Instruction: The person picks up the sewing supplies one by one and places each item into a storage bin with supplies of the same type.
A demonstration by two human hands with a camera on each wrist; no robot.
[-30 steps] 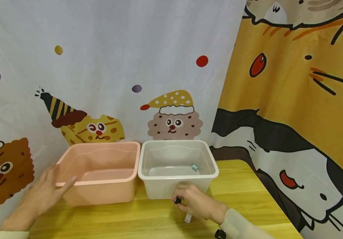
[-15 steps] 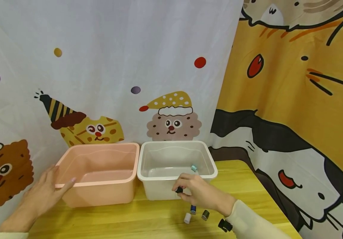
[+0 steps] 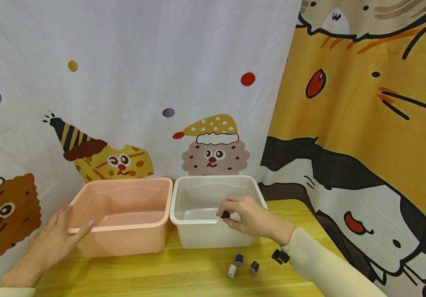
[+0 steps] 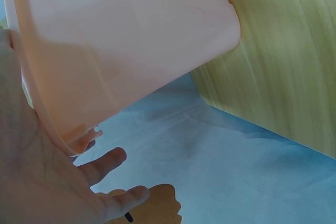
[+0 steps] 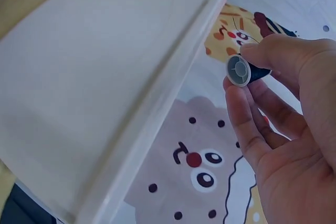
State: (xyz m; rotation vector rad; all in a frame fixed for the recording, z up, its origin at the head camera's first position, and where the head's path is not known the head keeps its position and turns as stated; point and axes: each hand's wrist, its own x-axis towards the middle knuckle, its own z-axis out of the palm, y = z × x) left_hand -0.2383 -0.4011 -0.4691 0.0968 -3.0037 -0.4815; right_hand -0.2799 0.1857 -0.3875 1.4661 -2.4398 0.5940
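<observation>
My right hand (image 3: pixel 255 218) pinches a spool of black thread (image 3: pixel 225 215) between thumb and fingers, at the front rim of the white bin (image 3: pixel 209 237). The right wrist view shows the spool's pale ribbed end and a loose thread. On the table in front of that bin stand a blue spool (image 3: pixel 239 259), a white spool (image 3: pixel 231 271) and a dark green spool (image 3: pixel 254 267). At the left, my left hand (image 3: pixel 49 245) rests on the front left corner of the pink bin (image 3: pixel 124 243), its fingers fairly straight and the thumb over the rim.
Both bins stand side by side on the yellow wood-grain table (image 3: pixel 153 272), against a cartoon-printed curtain (image 3: pixel 135 74). A black clip-like object (image 3: pixel 280 256) lies by my right sleeve (image 3: pixel 320 255). The table's right edge runs down beside the curtain.
My right hand has risen from the table with the black spool to the white bin's rim, uncovering the spools below. It now hides the teal spool inside. My left hand stays put.
</observation>
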